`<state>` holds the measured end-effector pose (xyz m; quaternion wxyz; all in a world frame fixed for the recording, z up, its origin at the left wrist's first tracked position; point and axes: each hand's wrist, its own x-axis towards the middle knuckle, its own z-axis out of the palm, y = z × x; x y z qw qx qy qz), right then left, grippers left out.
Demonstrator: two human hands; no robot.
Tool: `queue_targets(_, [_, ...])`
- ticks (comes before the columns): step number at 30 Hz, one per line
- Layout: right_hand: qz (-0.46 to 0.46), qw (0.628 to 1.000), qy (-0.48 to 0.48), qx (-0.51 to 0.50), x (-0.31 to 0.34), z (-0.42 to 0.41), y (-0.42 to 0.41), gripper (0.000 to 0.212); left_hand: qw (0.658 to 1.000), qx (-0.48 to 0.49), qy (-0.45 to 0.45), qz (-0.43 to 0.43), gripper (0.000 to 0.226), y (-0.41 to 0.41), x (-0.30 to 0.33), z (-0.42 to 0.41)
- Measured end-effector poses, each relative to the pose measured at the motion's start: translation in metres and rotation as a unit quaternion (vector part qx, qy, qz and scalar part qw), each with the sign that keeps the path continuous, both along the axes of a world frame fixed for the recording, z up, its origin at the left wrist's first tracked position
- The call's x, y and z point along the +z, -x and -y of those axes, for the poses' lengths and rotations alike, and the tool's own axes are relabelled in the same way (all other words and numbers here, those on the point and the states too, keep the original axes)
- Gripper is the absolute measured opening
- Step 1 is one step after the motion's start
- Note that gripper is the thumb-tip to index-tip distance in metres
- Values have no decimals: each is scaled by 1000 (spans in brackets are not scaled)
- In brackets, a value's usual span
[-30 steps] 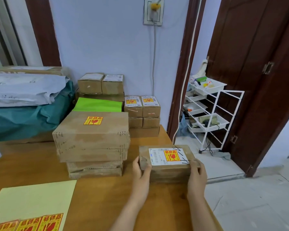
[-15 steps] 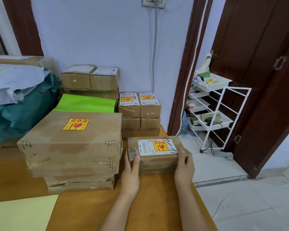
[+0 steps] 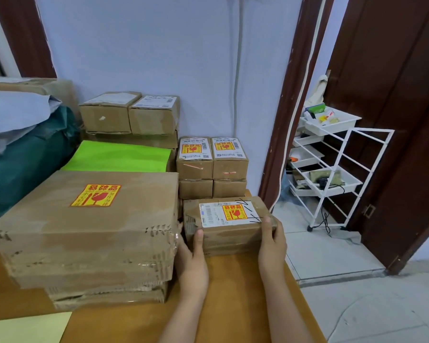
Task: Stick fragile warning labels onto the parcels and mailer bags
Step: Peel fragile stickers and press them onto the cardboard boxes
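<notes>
A small brown parcel (image 3: 230, 233) with a white shipping label and a yellow-red fragile sticker (image 3: 234, 212) sits on the wooden table (image 3: 233, 305), close to the right edge. My left hand (image 3: 192, 263) grips its left end, thumb up on the front face. My right hand (image 3: 271, 246) grips its right end, thumb near the top edge. Left of it stands a stack of large flat parcels (image 3: 89, 233), the top one bearing a fragile sticker (image 3: 96, 195). Behind are two small stickered boxes (image 3: 212, 157). A pale yellow label sheet (image 3: 25, 328) shows at the bottom left.
Two unlabelled brown boxes (image 3: 129, 115) stand at the back by the wall, a bright green mailer (image 3: 119, 157) below them. Teal and grey mailer bags (image 3: 22, 144) pile at the left. A white wire rack (image 3: 332, 169) stands on the floor beyond the table's right edge, beside a dark door.
Both hands have slid the small parcel away from me and to the left, up beside the large stack and in front of the small boxes. The view has moved closer.
</notes>
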<state>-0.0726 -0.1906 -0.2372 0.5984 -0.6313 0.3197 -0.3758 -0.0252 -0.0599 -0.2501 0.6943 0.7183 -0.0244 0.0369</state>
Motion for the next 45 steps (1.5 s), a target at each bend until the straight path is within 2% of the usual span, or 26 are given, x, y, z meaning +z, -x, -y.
queue_targets(9, [45,998,-33,30,-2,4,-1,21,996,-59,-58,36,55,-6,9,2])
queue_targets(13, [56,998,-27,24,-3,6,-4,23,997,-51,-54,35,54,-6,9,3])
queue_targets(17, [50,999,-20,8,-6,7,-6,38,997,-35,-44,46,52,-2,10,4])
queue_targets(23, [46,999,0,5,-10,7,-7,33,998,-21,-51,36,56,-5,6,3])
queue_targets(33, [51,999,16,-9,-11,8,-6,25,997,-57,-47,7,57,-9,6,1])
queue_targets(45, [58,998,22,-32,-13,10,-6,33,995,-82,-48,7,56,-6,7,1])
